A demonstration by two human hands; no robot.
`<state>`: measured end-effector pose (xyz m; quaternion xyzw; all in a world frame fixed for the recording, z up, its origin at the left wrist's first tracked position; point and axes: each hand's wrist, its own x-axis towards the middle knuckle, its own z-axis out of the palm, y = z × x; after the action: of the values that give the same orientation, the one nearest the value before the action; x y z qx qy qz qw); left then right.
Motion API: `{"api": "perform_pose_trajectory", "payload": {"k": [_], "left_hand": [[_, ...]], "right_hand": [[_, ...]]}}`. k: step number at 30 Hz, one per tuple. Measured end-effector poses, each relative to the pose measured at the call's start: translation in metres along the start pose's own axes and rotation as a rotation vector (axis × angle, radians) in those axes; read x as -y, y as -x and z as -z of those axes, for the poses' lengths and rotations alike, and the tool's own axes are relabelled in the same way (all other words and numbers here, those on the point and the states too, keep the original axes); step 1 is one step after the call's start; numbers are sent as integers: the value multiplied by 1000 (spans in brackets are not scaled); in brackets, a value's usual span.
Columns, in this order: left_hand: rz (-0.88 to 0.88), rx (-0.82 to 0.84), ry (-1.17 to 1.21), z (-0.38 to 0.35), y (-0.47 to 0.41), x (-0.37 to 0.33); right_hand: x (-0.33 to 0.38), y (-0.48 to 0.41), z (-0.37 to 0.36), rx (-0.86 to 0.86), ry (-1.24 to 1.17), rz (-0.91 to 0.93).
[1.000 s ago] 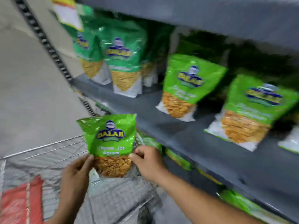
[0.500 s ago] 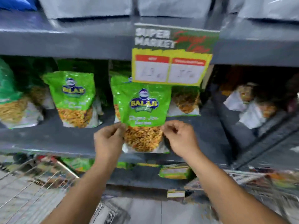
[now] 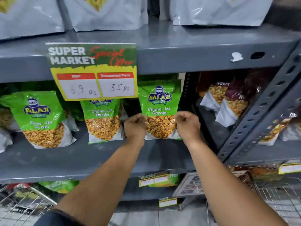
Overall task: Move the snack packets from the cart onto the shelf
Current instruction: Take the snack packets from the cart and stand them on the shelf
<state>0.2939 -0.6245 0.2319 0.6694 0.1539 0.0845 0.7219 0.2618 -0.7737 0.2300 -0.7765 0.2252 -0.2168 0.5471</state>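
A green Balaji "Chana Jor Garam" snack packet [image 3: 160, 110] stands upright on the grey shelf [image 3: 97, 159], at the right end of a row of like packets. My left hand [image 3: 135, 126] pinches its left edge and my right hand [image 3: 187, 124] pinches its right edge, both at the packet's middle height. Two matching green packets [image 3: 40, 121] [image 3: 103, 123] stand to its left on the same shelf. The wire cart [image 3: 24, 204] shows at the bottom left, its contents blurred.
A "Super Market Special Offer" price card [image 3: 94, 70] hangs from the upper shelf edge above the row. A slotted grey upright [image 3: 260, 111] slants at the right, with maroon snack packets [image 3: 228, 101] beyond it. Silver packets [image 3: 105, 12] fill the top shelf. A second wire basket [image 3: 280, 201] sits lower right.
Both hands carried the green packet up from over the cart to the shelf, then rightward into the gap at the row's right end, where it now stands.
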Motion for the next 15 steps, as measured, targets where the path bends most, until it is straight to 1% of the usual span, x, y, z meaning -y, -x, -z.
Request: {"api": "perform_pose_trajectory", "payload": {"k": [6,10,15], "left_hand": [[11,-27,56,-7,4,0],[24,48,53,-5,4,2],[-19,69,-6,-2,4,5]], "right_hand": [[-4,-10,-6,-4,-28,8],[-10,-13,-8,-5,-59,-33],[-13,-15,-8,-8,-96,-61]]}}
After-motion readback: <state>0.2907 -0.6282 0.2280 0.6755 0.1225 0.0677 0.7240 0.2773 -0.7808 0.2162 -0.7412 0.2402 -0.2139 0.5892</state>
